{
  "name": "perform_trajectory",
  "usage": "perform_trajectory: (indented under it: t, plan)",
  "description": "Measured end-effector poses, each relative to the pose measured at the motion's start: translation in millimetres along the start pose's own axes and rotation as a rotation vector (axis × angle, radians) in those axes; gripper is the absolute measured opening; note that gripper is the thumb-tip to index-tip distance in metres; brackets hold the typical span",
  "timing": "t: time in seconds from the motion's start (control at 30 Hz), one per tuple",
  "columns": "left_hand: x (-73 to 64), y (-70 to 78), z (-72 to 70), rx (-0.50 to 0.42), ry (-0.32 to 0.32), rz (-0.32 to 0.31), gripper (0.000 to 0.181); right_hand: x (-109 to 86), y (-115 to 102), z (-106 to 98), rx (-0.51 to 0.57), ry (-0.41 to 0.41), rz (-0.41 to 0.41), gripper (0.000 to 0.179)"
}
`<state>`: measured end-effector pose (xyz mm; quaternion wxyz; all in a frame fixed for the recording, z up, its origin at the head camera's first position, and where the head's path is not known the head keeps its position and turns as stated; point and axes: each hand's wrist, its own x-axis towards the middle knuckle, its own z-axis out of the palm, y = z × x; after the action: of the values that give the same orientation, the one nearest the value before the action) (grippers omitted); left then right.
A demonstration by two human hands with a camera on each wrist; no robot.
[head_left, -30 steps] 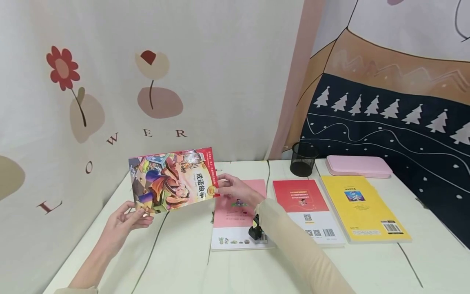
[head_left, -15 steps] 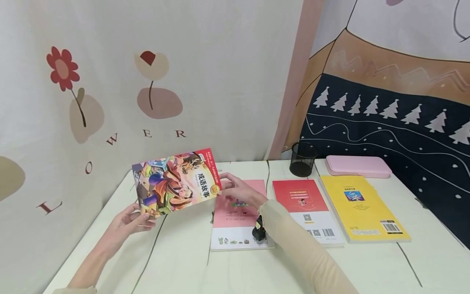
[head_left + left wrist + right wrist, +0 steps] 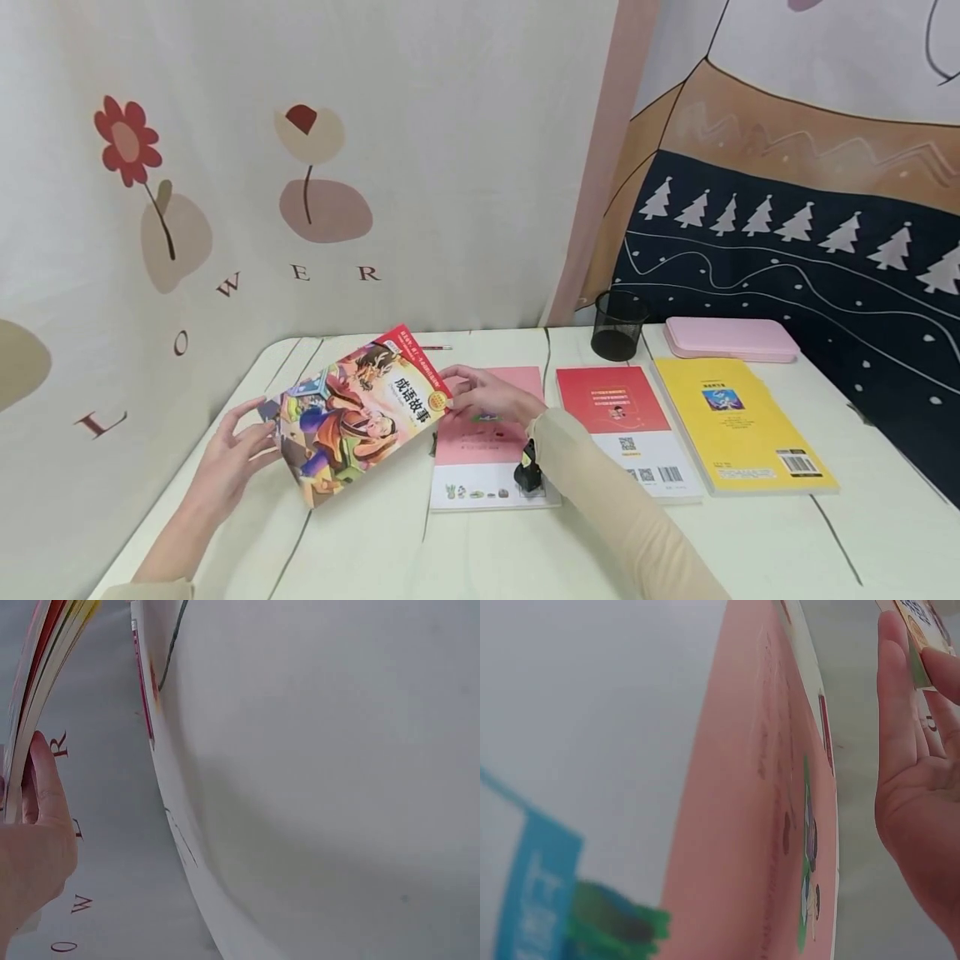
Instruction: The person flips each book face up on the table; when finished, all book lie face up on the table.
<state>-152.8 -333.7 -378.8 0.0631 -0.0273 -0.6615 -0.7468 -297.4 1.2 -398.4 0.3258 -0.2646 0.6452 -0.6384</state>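
Note:
A picture book (image 3: 367, 408) with a red strip and Chinese lettering on its cover is held up, tilted, above the left part of the table in the head view. My left hand (image 3: 225, 458) holds it at its left edge; the left wrist view shows fingers against the edge of the pages (image 3: 34, 705). At the opposite end, my right hand (image 3: 491, 396) pinches the book's corner between thumb and fingers, as the right wrist view also shows. Beneath the right hand lies a pink and white book (image 3: 480, 483), partly covered by the hand and wrist.
Farther right on the white table (image 3: 375, 550) lie a red and white book (image 3: 615, 408) and a yellow book (image 3: 742, 425). Behind them stand a black mesh pen cup (image 3: 619, 327) and a pink case (image 3: 732, 340). A pencil (image 3: 437, 347) lies by the back edge, near the curtain.
The picture book has turned counter-clockwise and come lower, its left end swinging down toward me. My left hand has shifted from the lower corner up along the left edge.

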Motion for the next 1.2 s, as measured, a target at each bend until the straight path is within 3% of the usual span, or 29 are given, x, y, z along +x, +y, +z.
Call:
perform_trajectory:
  t: [0.17, 0.33, 0.63, 0.8, 1.0, 1.2]
  plan:
    - [6.5, -16.1, -23.5, 0.028, -0.047, 0.066, 0.042, 2.7, 2, 1, -0.009, 0.012, 0.012, 0.044]
    - [16.0, -34.8, -50.5, 0.142, -0.064, 0.017, 0.036, 4.7, 3, 6, 0.010, 0.109, 0.020, 0.036]
    - [-2.6, -2.3, -32.0, 0.342, -0.149, -0.128, 0.020, 22.0, 12, 20, 0.115, 0.353, -0.024, 0.023]
    - [-6.5, 1.5, -36.1, 0.462, -0.238, -0.173, 0.019, 36.8, 16, 32, 0.188, 0.472, 0.001, 0.020]
    - [-5.1, -1.2, -47.1, 0.517, -0.329, -0.218, 0.025, 47.0, 18, 46, 0.209, 0.509, -0.016, 0.025]
    - [-8.1, -5.3, -54.9, 0.568, -0.344, -0.259, 0.037, 53.9, 23, 57, 0.237, 0.478, -0.027, 0.038]
